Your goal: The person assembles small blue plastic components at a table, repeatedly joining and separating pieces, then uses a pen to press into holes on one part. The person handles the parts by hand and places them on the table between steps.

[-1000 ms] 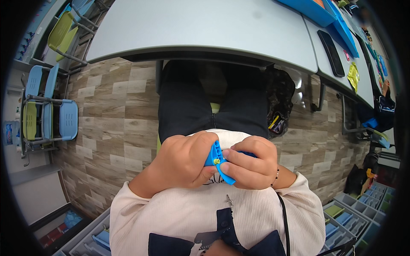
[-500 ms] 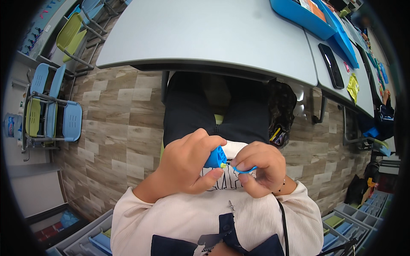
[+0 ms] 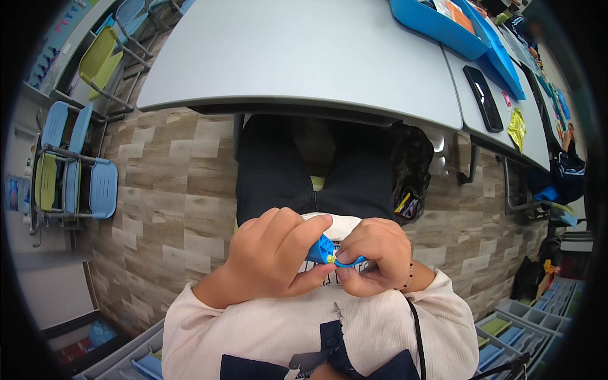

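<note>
In front of my chest, my left hand (image 3: 271, 254) is closed on a blue hollow plastic piece (image 3: 320, 249) with ribs inside its open end. A small yellow-green bit (image 3: 331, 259) shows at the lower corner of that end. My right hand (image 3: 379, 256) pinches a thin blue curved piece (image 3: 356, 261) between thumb and fingers. Its tip meets the hollow piece beside the yellow-green bit; whether the two are joined, I cannot tell. My fingers hide much of both parts.
A white table (image 3: 285, 57) stands ahead of my knees. On the right are a blue case (image 3: 443, 31), a black phone (image 3: 482, 98) and a yellow wrapper (image 3: 517, 128). Stacked chairs (image 3: 73, 171) stand at left. A dark bag (image 3: 415, 171) is beside my legs.
My right hand has moved left and slightly down, bringing the thin blue piece against the hollow piece's open end. The gap between them has closed. My left hand keeps its grip.
</note>
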The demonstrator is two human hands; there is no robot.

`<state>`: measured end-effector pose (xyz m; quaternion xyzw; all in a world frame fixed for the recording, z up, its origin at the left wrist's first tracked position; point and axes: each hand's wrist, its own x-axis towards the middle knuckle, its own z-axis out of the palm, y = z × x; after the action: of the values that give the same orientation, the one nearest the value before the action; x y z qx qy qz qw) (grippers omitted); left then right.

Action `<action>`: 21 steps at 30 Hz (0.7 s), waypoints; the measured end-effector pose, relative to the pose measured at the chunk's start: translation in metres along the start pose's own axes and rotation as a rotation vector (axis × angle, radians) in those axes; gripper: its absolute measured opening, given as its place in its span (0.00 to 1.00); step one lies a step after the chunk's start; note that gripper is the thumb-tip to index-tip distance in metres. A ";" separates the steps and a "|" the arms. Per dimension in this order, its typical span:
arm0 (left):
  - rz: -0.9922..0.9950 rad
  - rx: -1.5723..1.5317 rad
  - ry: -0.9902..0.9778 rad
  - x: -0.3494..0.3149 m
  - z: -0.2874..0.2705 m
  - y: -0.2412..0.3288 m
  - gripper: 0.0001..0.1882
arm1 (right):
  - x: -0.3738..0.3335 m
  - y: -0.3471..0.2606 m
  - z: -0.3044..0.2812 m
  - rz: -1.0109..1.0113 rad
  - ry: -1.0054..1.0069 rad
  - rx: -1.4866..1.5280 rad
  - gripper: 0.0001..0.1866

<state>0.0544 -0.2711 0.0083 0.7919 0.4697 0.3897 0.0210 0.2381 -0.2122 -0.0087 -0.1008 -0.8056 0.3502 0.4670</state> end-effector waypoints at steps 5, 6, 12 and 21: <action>-0.008 0.118 0.048 -0.002 0.003 -0.001 0.24 | -0.005 0.004 0.002 0.107 0.054 0.098 0.10; -0.014 0.141 0.054 -0.003 0.003 -0.001 0.25 | -0.006 0.004 0.003 0.132 0.078 0.132 0.10; -0.016 0.153 0.071 -0.002 0.006 -0.004 0.21 | -0.011 0.012 0.006 0.212 0.127 0.155 0.07; -0.220 -0.218 -0.037 -0.006 0.021 -0.007 0.17 | -0.019 0.017 0.012 0.720 0.098 0.599 0.09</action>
<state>0.0612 -0.2648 -0.0127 0.7358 0.5079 0.4192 0.1580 0.2361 -0.2148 -0.0361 -0.2514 -0.5598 0.7018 0.3619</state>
